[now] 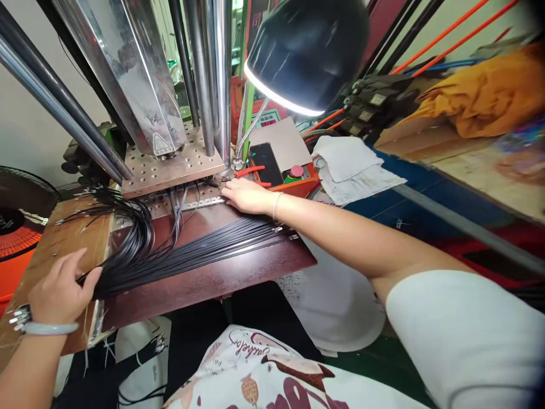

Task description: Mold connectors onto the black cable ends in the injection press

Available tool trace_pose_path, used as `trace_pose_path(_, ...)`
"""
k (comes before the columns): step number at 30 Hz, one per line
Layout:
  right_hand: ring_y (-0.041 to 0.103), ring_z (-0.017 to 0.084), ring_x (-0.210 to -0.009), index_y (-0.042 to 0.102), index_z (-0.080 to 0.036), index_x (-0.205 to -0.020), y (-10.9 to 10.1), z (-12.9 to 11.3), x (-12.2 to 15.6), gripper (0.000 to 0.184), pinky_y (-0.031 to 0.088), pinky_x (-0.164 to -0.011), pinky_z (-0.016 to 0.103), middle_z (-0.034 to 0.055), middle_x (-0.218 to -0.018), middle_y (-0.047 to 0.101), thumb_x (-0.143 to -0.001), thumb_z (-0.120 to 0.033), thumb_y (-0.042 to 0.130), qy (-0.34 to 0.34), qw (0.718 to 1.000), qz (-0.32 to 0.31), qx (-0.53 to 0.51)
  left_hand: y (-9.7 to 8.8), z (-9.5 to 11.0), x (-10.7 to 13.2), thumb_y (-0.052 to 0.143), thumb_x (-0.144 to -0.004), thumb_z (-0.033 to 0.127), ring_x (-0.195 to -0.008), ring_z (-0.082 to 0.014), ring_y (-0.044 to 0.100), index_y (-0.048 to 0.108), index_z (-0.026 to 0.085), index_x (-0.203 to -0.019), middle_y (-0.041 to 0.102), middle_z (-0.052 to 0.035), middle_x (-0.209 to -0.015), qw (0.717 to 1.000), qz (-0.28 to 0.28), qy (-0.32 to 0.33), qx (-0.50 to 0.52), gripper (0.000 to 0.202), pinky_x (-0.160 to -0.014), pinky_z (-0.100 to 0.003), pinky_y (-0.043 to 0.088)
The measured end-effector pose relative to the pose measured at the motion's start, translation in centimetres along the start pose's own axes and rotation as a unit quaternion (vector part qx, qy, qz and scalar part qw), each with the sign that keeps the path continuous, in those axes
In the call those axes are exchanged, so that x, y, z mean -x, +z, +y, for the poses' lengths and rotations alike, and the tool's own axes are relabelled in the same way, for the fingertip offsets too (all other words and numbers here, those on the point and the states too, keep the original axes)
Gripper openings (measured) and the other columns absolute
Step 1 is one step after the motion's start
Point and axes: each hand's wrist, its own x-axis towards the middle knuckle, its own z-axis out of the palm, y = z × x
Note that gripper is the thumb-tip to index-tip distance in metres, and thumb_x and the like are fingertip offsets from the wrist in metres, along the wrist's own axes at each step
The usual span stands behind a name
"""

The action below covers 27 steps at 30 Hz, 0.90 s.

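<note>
My left hand (62,289) rests at the left end of a bundle of black cables (183,258), thumb and fingers apart, with cable showing in the gap. The bundle lies across a dark red-brown board (255,267) and curves up toward the press. At the right end of the lower metal mould strip (204,202), my right hand (247,196) has its fingers curled down and together; what is under the fingertips is hidden. Several cables run into the gap beneath the press's upper plate (179,170). Pliers with red handles (251,170) lie just behind my right hand.
A black lamp (310,57) hangs low over the right side. Behind my right hand are a phone (266,162), a red push button (297,171) and white cloths (351,165). Steel columns (221,85) flank the press. A fan (21,221) stands at far left.
</note>
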Motion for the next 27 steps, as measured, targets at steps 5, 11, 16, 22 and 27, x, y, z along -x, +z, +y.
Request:
trace_pose_path(5, 0.056, 0.027, -0.094, 0.058, -0.013, -0.109, 0.0, 0.9, 2.5, 0.023, 0.043, -0.082, 0.042, 0.0141, -0.102, 0.061, -0.088, -0.019, 0.054, 0.052, 0.989, 0.094, -0.097, 0.6, 11.5, -3.1, 0.040, -0.096, 0.019, -0.095, -0.0160, 0.066, 0.061, 0.020, -0.108, 0.068, -0.0041, -0.104, 0.925, -0.126, 0.159, 0.322, 0.024, -0.088, -0.027, 0.051)
trace_pose_path(11, 0.059, 0.016, -0.070, 0.052, -0.023, -0.115, 0.5, -4.8, 9.4, 0.028, 0.049, -0.064, 0.031, 0.0001, -0.080, 0.059, -0.088, -0.025, 0.059, 0.214, 0.760, 0.468, -0.396, 4.2, 19.0, -8.3, 0.053, -0.092, 0.024, -0.101, -0.0299, 0.061, 0.063, 0.011, -0.107, 0.063, -0.0140, -0.108, 0.930, -0.285, 0.210, 0.100, 0.022, -0.086, -0.041, 0.051)
trace_pose_path(16, 0.058, 0.014, -0.060, 0.055, -0.024, -0.105, 1.9, -5.5, 11.0, 0.020, 0.047, -0.054, 0.029, -0.0008, -0.074, 0.059, -0.087, -0.029, 0.061, 0.267, 0.649, 0.586, -0.405, 3.9, 19.4, -10.6, 0.060, -0.088, 0.038, -0.090, -0.0258, 0.064, 0.060, 0.014, -0.105, 0.064, -0.0096, -0.100, 0.893, -0.395, 0.198, 0.086, 0.029, -0.079, -0.034, 0.048)
trace_pose_path(22, 0.055, 0.013, -0.054, 0.058, -0.024, -0.102, 1.9, -4.9, 10.8, 0.019, 0.045, -0.049, 0.028, -0.0013, -0.071, 0.060, -0.084, -0.029, 0.063, 0.256, 0.639, 0.582, -0.433, 3.5, 19.9, -11.9, 0.060, -0.085, 0.040, -0.073, -0.0226, 0.060, 0.056, 0.019, -0.070, 0.064, -0.0041, -0.076, 0.861, -0.463, 0.196, 0.080, 0.026, -0.063, -0.029, 0.038)
trace_pose_path(27, 0.054, 0.012, -0.051, 0.061, -0.024, -0.099, 1.6, -5.0, 11.1, 0.016, 0.044, -0.047, 0.028, -0.0013, -0.070, 0.060, -0.083, -0.027, 0.064, 0.255, 0.627, 0.593, -0.437, 3.6, 19.9, -12.4, 0.063, -0.078, 0.038, -0.073, -0.0208, 0.059, 0.059, 0.018, -0.081, 0.065, -0.0041, -0.080, 0.851, -0.490, 0.143, 0.126, 0.020, -0.065, -0.028, 0.039)
